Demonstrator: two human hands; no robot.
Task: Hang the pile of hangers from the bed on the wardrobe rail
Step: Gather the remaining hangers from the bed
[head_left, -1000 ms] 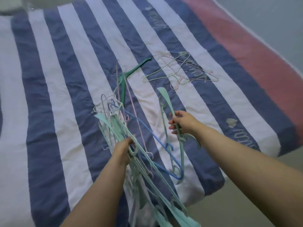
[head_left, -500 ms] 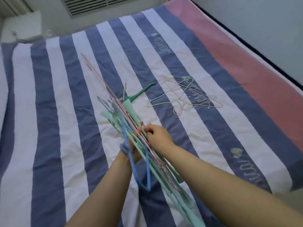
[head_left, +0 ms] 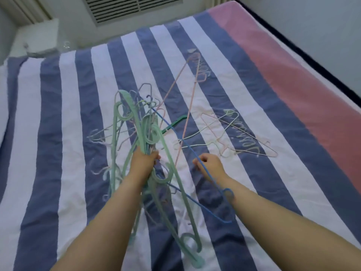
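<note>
Hangers (head_left: 145, 137): a tangled bundle, mostly pale green plastic with thin wire ones mixed in, held up over the striped bed cover (head_left: 58, 133) in your left hand (head_left: 143, 160). Your fingers are curled tight round the bundle's middle, thumb side toward the centre; hooks fan upward above the fist, long arms trail down past your forearm toward the near edge of the bed.

A blue wire hanger (head_left: 195, 159) runs out of the bundle on a slant, across to your right hand (head_left: 210, 166). The fingers there are curled in, closed on the blue wire; its hook end lies against your right wrist and its lower bar angles back beneath the forearm. A pink wire hanger (head_left: 187, 90) sticks up from the bundle, tilted away from you.

Both forearms reach forward, left nearly straight ahead, right coming in from the lower right, hands near but apart.

Further out, still flat on the cover: a dark green hanger (head_left: 173, 124) just beyond the bundle, and a loose cluster of pale wire hangers (head_left: 234, 137) right of it. A pink band (head_left: 293, 75) runs along the cover's right side. A wall vent (head_left: 134, 6) sits past the head of the bed.
</note>
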